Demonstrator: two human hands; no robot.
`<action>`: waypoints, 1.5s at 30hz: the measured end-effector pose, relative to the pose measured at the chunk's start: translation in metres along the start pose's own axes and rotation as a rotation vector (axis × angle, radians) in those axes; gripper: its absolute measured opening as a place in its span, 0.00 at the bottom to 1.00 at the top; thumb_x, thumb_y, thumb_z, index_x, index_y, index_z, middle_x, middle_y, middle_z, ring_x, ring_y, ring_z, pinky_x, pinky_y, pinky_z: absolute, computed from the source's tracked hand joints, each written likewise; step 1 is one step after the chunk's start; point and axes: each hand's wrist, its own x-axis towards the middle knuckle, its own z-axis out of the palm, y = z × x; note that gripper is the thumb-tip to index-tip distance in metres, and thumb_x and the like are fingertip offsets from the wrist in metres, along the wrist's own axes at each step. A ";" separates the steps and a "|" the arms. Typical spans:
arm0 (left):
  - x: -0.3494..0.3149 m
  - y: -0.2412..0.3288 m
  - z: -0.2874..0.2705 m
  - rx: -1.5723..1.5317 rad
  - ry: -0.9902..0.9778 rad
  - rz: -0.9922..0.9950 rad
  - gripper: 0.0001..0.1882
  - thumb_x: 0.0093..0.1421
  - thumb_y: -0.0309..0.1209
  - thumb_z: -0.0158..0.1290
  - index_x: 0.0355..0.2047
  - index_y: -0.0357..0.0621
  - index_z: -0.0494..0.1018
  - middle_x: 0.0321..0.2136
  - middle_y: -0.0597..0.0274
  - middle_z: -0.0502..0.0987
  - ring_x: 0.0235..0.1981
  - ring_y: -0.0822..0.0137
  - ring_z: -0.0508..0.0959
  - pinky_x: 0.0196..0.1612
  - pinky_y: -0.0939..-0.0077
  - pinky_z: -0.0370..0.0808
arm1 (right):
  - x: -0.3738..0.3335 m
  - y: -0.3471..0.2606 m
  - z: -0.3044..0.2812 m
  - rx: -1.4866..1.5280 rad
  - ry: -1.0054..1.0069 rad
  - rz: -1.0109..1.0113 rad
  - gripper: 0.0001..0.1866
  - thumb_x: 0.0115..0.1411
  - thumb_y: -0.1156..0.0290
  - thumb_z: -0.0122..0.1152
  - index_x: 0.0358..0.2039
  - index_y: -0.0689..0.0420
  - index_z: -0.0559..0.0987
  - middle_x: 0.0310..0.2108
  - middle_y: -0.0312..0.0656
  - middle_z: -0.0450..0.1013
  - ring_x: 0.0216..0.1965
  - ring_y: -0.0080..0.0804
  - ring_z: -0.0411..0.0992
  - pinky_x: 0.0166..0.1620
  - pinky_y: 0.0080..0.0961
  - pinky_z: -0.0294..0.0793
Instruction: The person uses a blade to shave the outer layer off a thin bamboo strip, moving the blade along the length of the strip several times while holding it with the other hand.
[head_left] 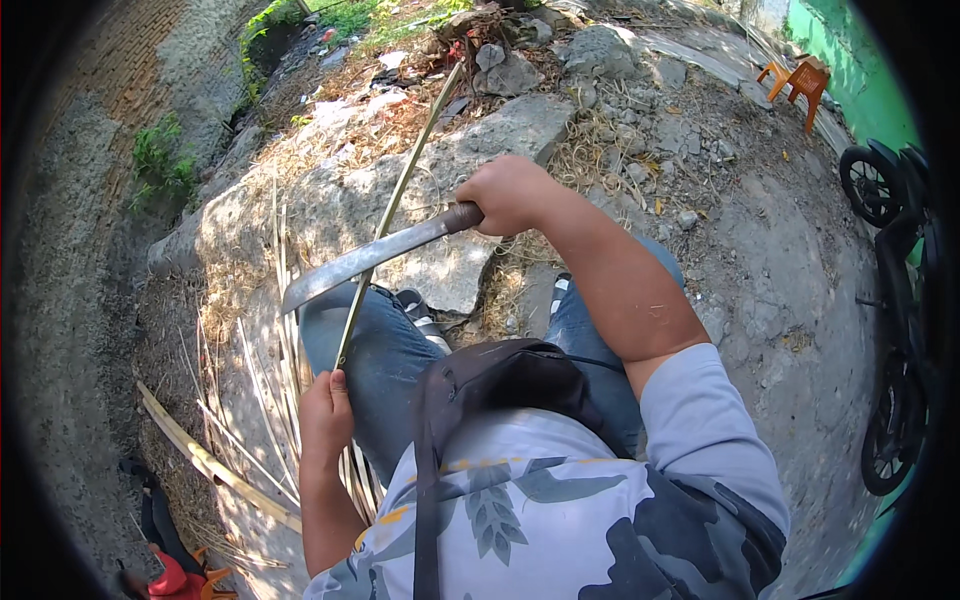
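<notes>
Bamboo strip rises from left hand, under right hand's machete.

Bright daylight, hard sun from above. The concrete ground is nearly washed out on the right, and the pale shirt sleeve is well lit. Short dark shadows lie under the stone slab. The left side by the brick wall sits in deeper shade. Centre is sharp, no motion blur. Strong fisheye bending toward the rim, with a black vignette filling all 4 corners.
</notes>
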 end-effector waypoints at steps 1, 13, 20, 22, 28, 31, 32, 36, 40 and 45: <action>-0.001 0.001 -0.001 -0.016 -0.012 0.005 0.24 0.75 0.43 0.43 0.27 0.36 0.68 0.17 0.50 0.70 0.19 0.55 0.69 0.26 0.59 0.65 | -0.004 0.005 -0.004 0.085 -0.013 0.081 0.10 0.46 0.62 0.67 0.30 0.48 0.82 0.28 0.42 0.79 0.36 0.47 0.79 0.39 0.45 0.77; 0.009 -0.007 -0.007 -0.094 -0.096 -0.017 0.25 0.75 0.45 0.42 0.28 0.36 0.73 0.18 0.56 0.71 0.21 0.65 0.70 0.28 0.65 0.67 | -0.015 0.035 -0.017 -0.006 -0.071 0.548 0.16 0.54 0.53 0.67 0.36 0.49 0.84 0.36 0.44 0.81 0.40 0.45 0.80 0.44 0.41 0.79; 0.007 -0.009 -0.006 -0.088 -0.105 -0.048 0.25 0.75 0.44 0.42 0.29 0.35 0.72 0.19 0.56 0.71 0.22 0.64 0.71 0.29 0.66 0.68 | -0.014 0.018 -0.028 -0.067 -0.073 0.481 0.20 0.53 0.48 0.69 0.36 0.50 0.85 0.35 0.45 0.81 0.39 0.45 0.80 0.41 0.39 0.78; 0.006 -0.001 -0.009 -0.072 -0.103 -0.044 0.25 0.75 0.44 0.42 0.28 0.35 0.72 0.19 0.55 0.72 0.22 0.62 0.71 0.29 0.65 0.68 | -0.014 0.031 -0.024 0.024 -0.132 0.486 0.21 0.53 0.46 0.70 0.36 0.50 0.84 0.34 0.45 0.81 0.38 0.45 0.80 0.42 0.40 0.78; 0.004 -0.002 -0.001 -0.004 -0.054 -0.053 0.25 0.75 0.45 0.42 0.28 0.36 0.72 0.20 0.52 0.72 0.22 0.57 0.73 0.30 0.62 0.69 | -0.004 0.014 -0.005 0.073 -0.109 0.325 0.18 0.52 0.50 0.69 0.33 0.50 0.84 0.31 0.44 0.81 0.38 0.46 0.80 0.42 0.42 0.79; 0.006 -0.005 -0.001 0.006 -0.053 -0.054 0.25 0.75 0.45 0.42 0.28 0.36 0.72 0.20 0.51 0.72 0.22 0.56 0.73 0.30 0.62 0.69 | -0.002 -0.007 -0.002 0.080 -0.123 0.208 0.12 0.49 0.57 0.66 0.32 0.48 0.84 0.30 0.44 0.80 0.37 0.47 0.80 0.41 0.43 0.79; 0.006 -0.007 0.000 -0.015 -0.049 -0.055 0.25 0.75 0.45 0.42 0.29 0.36 0.71 0.19 0.51 0.72 0.22 0.55 0.72 0.29 0.61 0.68 | -0.001 -0.016 -0.004 0.035 -0.132 0.130 0.12 0.48 0.57 0.66 0.32 0.47 0.84 0.30 0.43 0.80 0.36 0.46 0.80 0.40 0.43 0.79; 0.001 -0.014 0.002 -0.047 -0.031 -0.032 0.25 0.75 0.45 0.42 0.29 0.36 0.71 0.19 0.50 0.72 0.21 0.53 0.72 0.28 0.61 0.68 | 0.003 -0.005 -0.001 -0.039 -0.079 0.153 0.13 0.48 0.59 0.65 0.34 0.47 0.84 0.32 0.41 0.80 0.38 0.44 0.80 0.42 0.41 0.79; 0.002 -0.008 0.006 0.018 0.004 0.032 0.25 0.75 0.44 0.42 0.28 0.36 0.71 0.18 0.51 0.71 0.20 0.54 0.72 0.27 0.61 0.68 | -0.003 0.045 0.004 0.411 -0.038 0.774 0.16 0.51 0.59 0.64 0.41 0.48 0.85 0.38 0.43 0.82 0.43 0.41 0.80 0.48 0.40 0.79; 0.004 -0.002 -0.004 0.031 -0.060 -0.011 0.24 0.75 0.43 0.42 0.28 0.36 0.71 0.18 0.53 0.71 0.20 0.57 0.71 0.28 0.62 0.67 | -0.009 0.039 -0.006 0.161 -0.055 0.658 0.16 0.52 0.59 0.63 0.41 0.48 0.85 0.39 0.44 0.82 0.45 0.42 0.80 0.49 0.41 0.79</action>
